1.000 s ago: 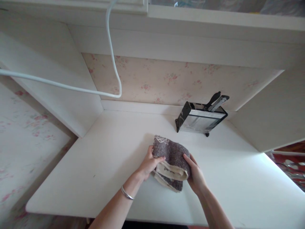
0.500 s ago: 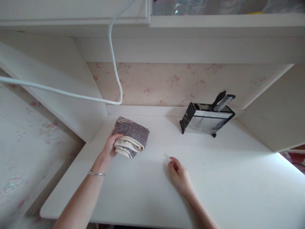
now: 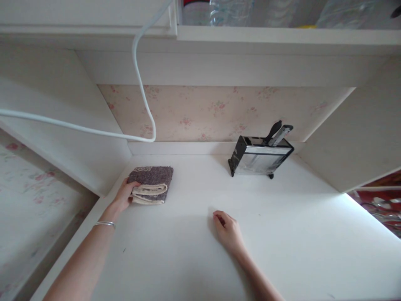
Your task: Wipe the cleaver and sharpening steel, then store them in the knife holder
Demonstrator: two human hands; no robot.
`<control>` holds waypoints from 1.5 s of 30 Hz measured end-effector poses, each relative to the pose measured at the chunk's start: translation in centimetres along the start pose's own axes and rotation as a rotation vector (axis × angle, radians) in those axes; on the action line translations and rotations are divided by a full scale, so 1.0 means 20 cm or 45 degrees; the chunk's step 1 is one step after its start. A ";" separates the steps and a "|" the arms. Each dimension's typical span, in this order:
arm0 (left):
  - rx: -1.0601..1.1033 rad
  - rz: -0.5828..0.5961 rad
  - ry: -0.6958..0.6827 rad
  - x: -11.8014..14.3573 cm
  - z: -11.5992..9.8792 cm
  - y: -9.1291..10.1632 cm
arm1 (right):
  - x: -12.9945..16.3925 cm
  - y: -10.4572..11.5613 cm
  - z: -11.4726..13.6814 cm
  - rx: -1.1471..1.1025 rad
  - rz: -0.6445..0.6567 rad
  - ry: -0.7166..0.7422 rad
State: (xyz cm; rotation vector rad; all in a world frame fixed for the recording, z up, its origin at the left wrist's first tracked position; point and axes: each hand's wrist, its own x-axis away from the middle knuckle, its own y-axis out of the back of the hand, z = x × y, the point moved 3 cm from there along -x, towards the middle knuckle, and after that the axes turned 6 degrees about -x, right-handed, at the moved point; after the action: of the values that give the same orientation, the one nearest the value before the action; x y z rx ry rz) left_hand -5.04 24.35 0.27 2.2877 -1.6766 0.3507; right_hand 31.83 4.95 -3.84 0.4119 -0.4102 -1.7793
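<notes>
A folded grey-brown towel (image 3: 152, 183) with cream edges lies flat on the white tabletop (image 3: 282, 234), near its back left corner. My left hand (image 3: 123, 196) grips the towel's left edge, and a silver bracelet sits on that wrist. My right hand (image 3: 228, 232) rests on the tabletop near the middle, fingers loosely curled and holding nothing, well apart from the towel.
A shiny metal holder (image 3: 260, 161) with black-handled tools stands at the back right against the floral wall. A white cable (image 3: 142, 92) loops down from above on the left. White side panels close in both sides. A shelf above holds plastic bottles (image 3: 225, 10).
The towel, held in both hands at the table's middle, has been carried left and back by my left hand and laid flat. My right hand let go and rests on the table.
</notes>
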 end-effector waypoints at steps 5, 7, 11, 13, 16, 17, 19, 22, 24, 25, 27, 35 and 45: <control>-0.115 -0.084 -0.019 0.02 -0.01 0.05 | 0.00 0.00 0.01 -0.006 -0.010 0.018; -0.143 -0.101 -0.027 0.04 -0.02 0.07 | 0.01 0.00 0.01 -0.006 -0.012 0.029; -0.105 -0.041 -0.055 0.10 -0.04 0.03 | 0.01 -0.01 0.02 0.022 0.007 0.051; -0.057 0.025 -0.074 0.13 -0.03 -0.03 | 0.01 -0.02 0.02 0.035 0.016 0.053; -0.010 0.104 -0.108 0.15 -0.01 -0.13 | 0.02 -0.02 0.02 0.037 0.030 0.053; -0.007 0.113 -0.116 0.16 -0.01 -0.15 | 0.02 -0.01 0.03 0.036 0.037 0.055; -0.018 0.102 -0.113 0.16 0.00 -0.17 | 0.02 -0.01 0.03 0.036 0.050 0.057; -0.028 0.069 -0.075 0.21 0.01 -0.12 | 0.03 0.00 0.03 0.039 0.064 0.057; -0.010 0.065 -0.055 0.27 0.02 -0.06 | 0.03 0.00 0.02 0.037 0.071 0.057; 0.003 0.063 -0.051 0.31 0.03 -0.01 | 0.03 0.00 0.02 0.037 0.076 0.057; 0.006 0.037 -0.055 0.38 0.07 0.09 | 0.03 -0.01 0.01 0.048 0.093 0.056; -1.233 -0.301 -0.227 0.46 0.26 0.44 | 0.02 -0.02 0.02 0.082 0.149 0.086; -1.726 -0.208 -0.269 0.41 0.30 0.43 | 0.03 -0.01 0.03 0.114 0.149 0.082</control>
State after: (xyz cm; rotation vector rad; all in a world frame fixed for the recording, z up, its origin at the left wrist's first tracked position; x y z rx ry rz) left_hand -10.57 12.37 -1.65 1.3638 -1.1270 -0.8431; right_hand 31.20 4.41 -3.50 0.4970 -0.4609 -1.6340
